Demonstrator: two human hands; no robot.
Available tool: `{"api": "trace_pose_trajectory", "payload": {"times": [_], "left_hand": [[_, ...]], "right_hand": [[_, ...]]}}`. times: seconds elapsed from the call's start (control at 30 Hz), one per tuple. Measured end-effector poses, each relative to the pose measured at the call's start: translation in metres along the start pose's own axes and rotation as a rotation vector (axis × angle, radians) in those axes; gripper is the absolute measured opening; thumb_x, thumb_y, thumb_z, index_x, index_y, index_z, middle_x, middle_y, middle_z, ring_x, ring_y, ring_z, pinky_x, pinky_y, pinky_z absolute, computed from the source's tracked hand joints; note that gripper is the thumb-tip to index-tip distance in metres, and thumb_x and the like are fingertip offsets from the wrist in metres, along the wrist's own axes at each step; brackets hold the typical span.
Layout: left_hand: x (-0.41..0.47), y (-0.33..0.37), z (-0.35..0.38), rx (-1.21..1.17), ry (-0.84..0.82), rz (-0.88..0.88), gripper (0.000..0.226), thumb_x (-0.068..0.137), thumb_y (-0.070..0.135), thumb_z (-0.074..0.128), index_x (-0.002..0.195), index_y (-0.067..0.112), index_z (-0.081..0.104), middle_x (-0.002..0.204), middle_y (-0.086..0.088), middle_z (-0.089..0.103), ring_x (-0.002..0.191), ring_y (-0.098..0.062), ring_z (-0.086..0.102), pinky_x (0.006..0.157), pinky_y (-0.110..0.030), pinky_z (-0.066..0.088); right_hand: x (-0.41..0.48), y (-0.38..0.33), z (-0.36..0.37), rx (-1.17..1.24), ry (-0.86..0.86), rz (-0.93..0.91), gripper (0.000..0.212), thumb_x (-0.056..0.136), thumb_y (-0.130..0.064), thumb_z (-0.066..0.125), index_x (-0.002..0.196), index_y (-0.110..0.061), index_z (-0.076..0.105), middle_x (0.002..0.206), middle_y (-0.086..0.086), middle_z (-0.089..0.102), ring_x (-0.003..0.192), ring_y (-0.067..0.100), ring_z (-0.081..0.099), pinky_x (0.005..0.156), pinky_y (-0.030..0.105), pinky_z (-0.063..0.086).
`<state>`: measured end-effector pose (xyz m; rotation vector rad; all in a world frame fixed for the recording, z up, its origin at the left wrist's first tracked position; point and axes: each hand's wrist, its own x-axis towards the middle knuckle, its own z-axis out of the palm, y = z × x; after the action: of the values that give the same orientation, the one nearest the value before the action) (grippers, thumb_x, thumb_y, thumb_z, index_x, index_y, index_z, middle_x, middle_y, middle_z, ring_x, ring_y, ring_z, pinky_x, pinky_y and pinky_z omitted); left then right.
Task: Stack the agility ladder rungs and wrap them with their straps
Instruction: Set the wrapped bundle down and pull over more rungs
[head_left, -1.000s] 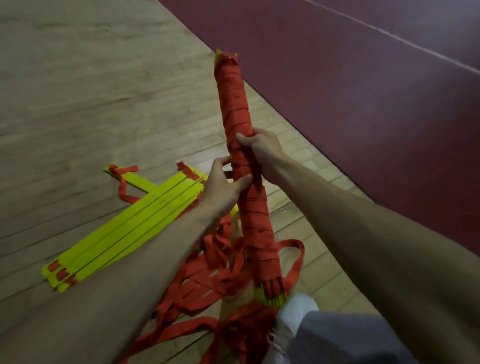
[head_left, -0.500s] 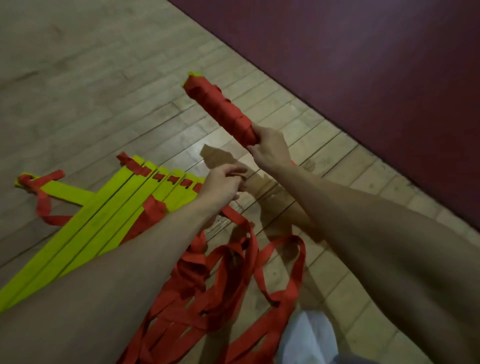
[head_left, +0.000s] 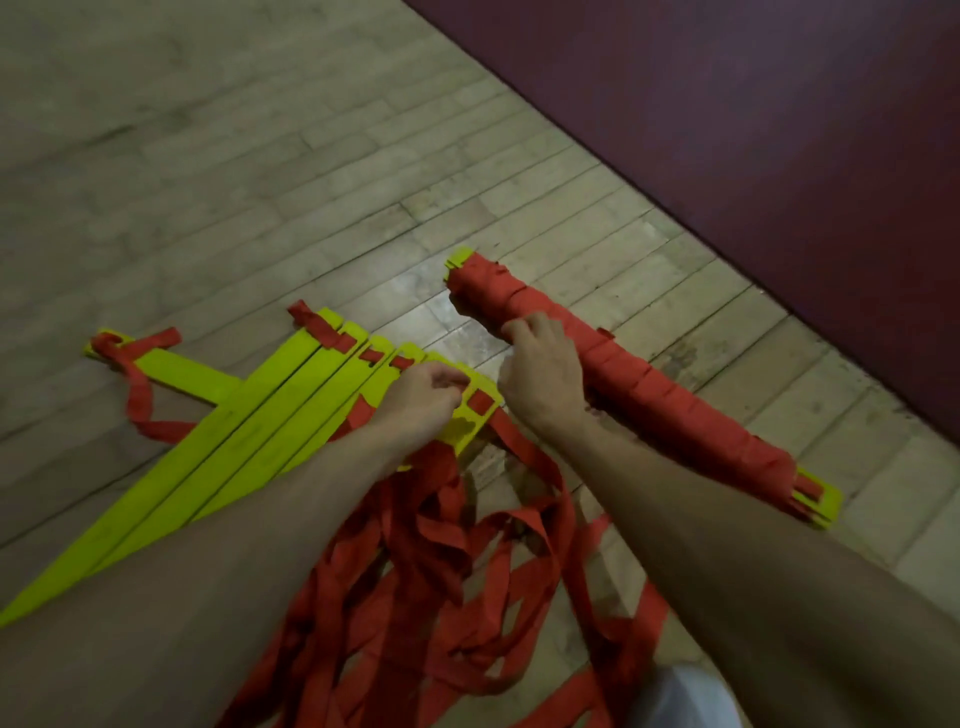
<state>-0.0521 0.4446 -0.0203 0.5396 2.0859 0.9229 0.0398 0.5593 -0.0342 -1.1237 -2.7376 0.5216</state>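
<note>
While the right hand (head_left: 540, 371) grips the wrapped bundle (head_left: 649, 395) on the floor (head_left: 260, 182), the left hand (head_left: 421, 402) curls at the loose rungs (head_left: 260, 415), seemingly pinching one; straps (head_left: 452, 582) tangled beneath.

Wood floor (head_left: 260, 156) lies open beyond the yellow rungs (head_left: 249, 431); loose straps (head_left: 441, 597) and wrapped bundle (head_left: 649, 395) crowd nearer.

The wrapped bundle (head_left: 623, 384) is showing overlapping red-orange strap bands, with neon yellow-green rung ends peeking out at both tips. The loose rungs (head_left: 249, 441) are lying in the same yellow-green, crossed near their slots by short red patches, and the loose straps (head_left: 447, 582) are spreading in red-orange. The wooden floor (head_left: 260, 182) is running in pale tan planks with dark seams, meeting a plain maroon surface (head_left: 753, 130).
</note>
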Motion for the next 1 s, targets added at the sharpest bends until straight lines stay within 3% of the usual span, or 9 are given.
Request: {"api": "trace_pose_trajectory", "payload": {"times": [0.13,0.2,0.37,0.43,0.5,0.57,0.7,0.93,1.0], "left_hand": [[0.006,-0.022,-0.050,0.154,0.139,0.038,0.023,0.093,0.008,0.052,0.102,0.022,0.068,0.106,-0.011,0.071,0.088,-0.025,0.063,0.075,-0.033,0.045],[0.008,-0.031,-0.078,0.173,0.276,0.075,0.025,0.099,0.013,0.046,0.112,0.016,0.067,0.111,-0.014,0.070,0.101,-0.028,0.063,0.083,-0.034,0.047],[0.012,-0.074,-0.137,0.455,0.563,0.064,0.036,0.105,0.014,0.036,0.136,0.007,0.052,0.138,-0.020,0.051,0.130,-0.034,0.045,0.111,-0.042,0.030],[0.002,-0.110,-0.152,0.561,0.533,-0.069,0.041,0.105,0.016,0.035,0.144,0.007,0.042,0.144,-0.021,0.045,0.135,-0.036,0.040,0.113,-0.044,0.026],[-0.007,-0.139,-0.154,0.534,0.392,-0.247,0.045,0.105,0.021,0.035,0.146,0.004,0.035,0.148,-0.023,0.040,0.138,-0.038,0.036,0.113,-0.048,0.027],[-0.007,-0.153,-0.152,0.539,0.337,-0.311,0.048,0.104,0.029,0.039,0.144,0.003,0.035,0.149,-0.022,0.037,0.138,-0.038,0.034,0.112,-0.049,0.029],[-0.005,-0.152,-0.157,0.599,0.357,-0.317,0.058,0.097,0.049,0.051,0.141,0.012,0.043,0.146,-0.021,0.039,0.136,-0.038,0.034,0.108,-0.047,0.030],[-0.041,-0.129,-0.167,0.472,0.322,-0.111,0.045,0.093,0.031,0.066,0.131,0.008,0.057,0.131,-0.021,0.059,0.125,-0.038,0.051,0.096,-0.042,0.043],[-0.056,-0.113,-0.177,0.451,0.286,-0.053,0.037,0.093,0.029,0.067,0.114,0.001,0.057,0.118,-0.026,0.061,0.114,-0.040,0.056,0.087,-0.042,0.045]], "right_hand": [[-0.005,-0.025,0.035,0.247,-0.264,0.318,0.061,0.096,-0.041,0.056,0.135,0.003,0.043,0.136,0.024,0.047,0.126,0.039,0.047,0.099,0.043,0.040],[-0.003,-0.032,0.047,0.337,-0.322,0.438,0.063,0.092,-0.042,0.063,0.129,0.008,0.049,0.133,0.027,0.052,0.122,0.040,0.053,0.097,0.042,0.043],[-0.008,-0.046,0.060,0.447,-0.113,0.444,0.037,0.088,-0.025,0.064,0.115,0.000,0.062,0.116,0.024,0.064,0.110,0.038,0.060,0.091,0.042,0.046],[-0.020,-0.054,0.061,0.423,-0.047,0.456,0.041,0.090,-0.031,0.060,0.121,-0.004,0.060,0.121,0.022,0.061,0.113,0.038,0.057,0.096,0.044,0.046],[-0.028,-0.062,0.066,0.409,-0.021,0.495,0.051,0.092,-0.037,0.059,0.129,-0.004,0.053,0.130,0.021,0.053,0.119,0.039,0.053,0.100,0.046,0.042],[-0.033,-0.076,0.068,0.445,-0.011,0.517,0.059,0.091,-0.037,0.063,0.136,-0.002,0.045,0.137,0.021,0.043,0.123,0.040,0.047,0.102,0.046,0.038],[-0.034,-0.095,0.076,0.519,0.036,0.527,0.057,0.087,-0.027,0.070,0.133,-0.002,0.049,0.134,0.019,0.047,0.120,0.035,0.049,0.100,0.041,0.037],[-0.048,-0.106,0.059,0.786,0.015,0.684,0.050,0.068,-0.021,0.086,0.113,-0.011,0.067,0.105,0.015,0.070,0.099,0.032,0.066,0.089,0.044,0.053],[-0.049,-0.113,0.039,0.835,0.032,0.683,0.047,0.065,-0.020,0.087,0.108,-0.016,0.068,0.095,0.010,0.071,0.088,0.028,0.067,0.080,0.039,0.055]]}}
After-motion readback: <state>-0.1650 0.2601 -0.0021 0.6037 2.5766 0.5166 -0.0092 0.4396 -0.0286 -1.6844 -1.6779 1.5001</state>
